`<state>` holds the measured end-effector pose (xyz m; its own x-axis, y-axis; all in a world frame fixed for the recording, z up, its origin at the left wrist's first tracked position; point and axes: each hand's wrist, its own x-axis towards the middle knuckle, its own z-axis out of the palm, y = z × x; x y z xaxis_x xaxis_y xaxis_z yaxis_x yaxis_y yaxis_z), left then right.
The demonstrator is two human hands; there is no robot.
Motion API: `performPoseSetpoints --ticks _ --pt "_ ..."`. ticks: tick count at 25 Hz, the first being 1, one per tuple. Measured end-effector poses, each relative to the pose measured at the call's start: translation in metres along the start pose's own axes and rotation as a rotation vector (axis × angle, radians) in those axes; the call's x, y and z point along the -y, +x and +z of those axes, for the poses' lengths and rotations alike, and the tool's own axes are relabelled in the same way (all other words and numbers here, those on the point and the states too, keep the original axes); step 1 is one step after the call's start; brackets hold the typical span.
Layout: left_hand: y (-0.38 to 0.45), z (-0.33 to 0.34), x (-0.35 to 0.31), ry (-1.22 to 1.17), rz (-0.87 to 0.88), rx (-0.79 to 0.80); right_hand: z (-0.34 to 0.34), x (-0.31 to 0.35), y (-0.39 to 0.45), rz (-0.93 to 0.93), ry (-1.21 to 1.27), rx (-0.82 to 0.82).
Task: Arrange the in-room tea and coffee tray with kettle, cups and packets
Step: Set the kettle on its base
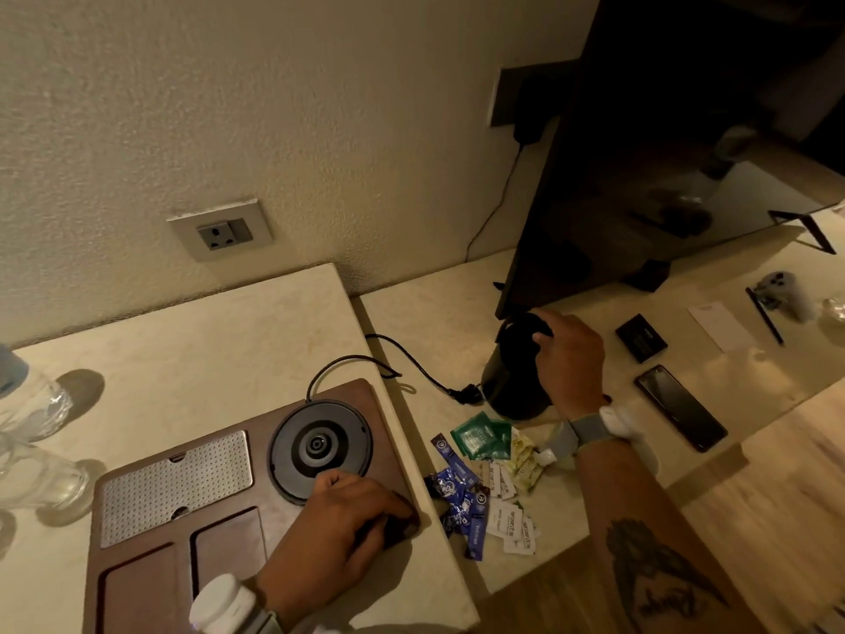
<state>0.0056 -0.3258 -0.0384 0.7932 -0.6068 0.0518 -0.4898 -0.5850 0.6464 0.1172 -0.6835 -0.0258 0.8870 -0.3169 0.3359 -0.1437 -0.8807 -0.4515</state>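
A brown wooden tray [151, 583] lies on the raised counter at lower left, with a perforated metal plate [176, 485] and the round kettle base [320, 448] on it. My left hand [347, 519] grips the tray's right edge beside the base. The black kettle [514, 382] stands on the lower counter to the right. My right hand [571, 354] holds its handle at the top. A heap of packets [489, 478], blue, green and white, lies loose between tray and kettle. No cups show.
The base's cord [411, 359] runs off the tray to a plug lying by the kettle. Clear water bottles [32, 404] stand at far left. A television [663, 153] leans over the lower counter. A phone [681, 407], a small black box [641, 337] and a card lie at right.
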Motion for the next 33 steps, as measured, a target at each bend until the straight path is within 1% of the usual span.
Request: performPoseSetpoints --ticks 1,3,5,7,9,11,14,18,21,23,25,29,33 --pt "-0.001 -0.003 0.001 -0.016 -0.022 -0.029 -0.009 0.008 0.001 -0.055 0.018 -0.039" --pt "-0.002 -0.011 0.001 -0.045 -0.061 -0.108 -0.031 0.029 0.006 -0.163 0.026 -0.060" --pt "-0.003 -0.017 0.005 -0.058 -0.073 -0.222 -0.053 0.056 0.004 -0.311 0.058 -0.094" --pt "-0.003 -0.027 0.010 -0.102 -0.152 -0.333 -0.071 0.089 0.001 -0.459 0.151 -0.117" --pt "-0.002 -0.038 0.018 -0.193 -0.306 -0.407 -0.082 0.124 -0.001 -0.527 0.262 -0.072" --pt "-0.002 -0.047 0.027 -0.266 -0.388 -0.421 -0.081 0.160 -0.008 -0.559 0.361 -0.006" --pt "-0.009 -0.056 0.032 -0.282 -0.401 -0.407 -0.063 0.212 -0.023 -0.685 0.482 0.072" --pt "-0.022 -0.054 0.041 -0.308 -0.419 -0.426 -0.028 0.254 -0.047 -0.794 0.581 0.213" --pt "-0.029 -0.051 0.053 -0.352 -0.438 -0.463 -0.013 0.267 -0.063 -0.811 0.548 0.283" --pt "-0.030 -0.048 0.058 -0.364 -0.451 -0.466 -0.012 0.270 -0.068 -0.818 0.516 0.288" --pt "-0.029 -0.044 0.060 -0.353 -0.460 -0.456 -0.016 0.275 -0.070 -0.795 0.463 0.347" --pt "-0.029 -0.032 0.062 -0.320 -0.415 -0.451 -0.023 0.267 -0.069 -0.640 0.375 0.478" --pt "-0.028 -0.028 0.062 -0.296 -0.386 -0.464 -0.031 0.225 -0.075 -0.500 0.434 0.583"
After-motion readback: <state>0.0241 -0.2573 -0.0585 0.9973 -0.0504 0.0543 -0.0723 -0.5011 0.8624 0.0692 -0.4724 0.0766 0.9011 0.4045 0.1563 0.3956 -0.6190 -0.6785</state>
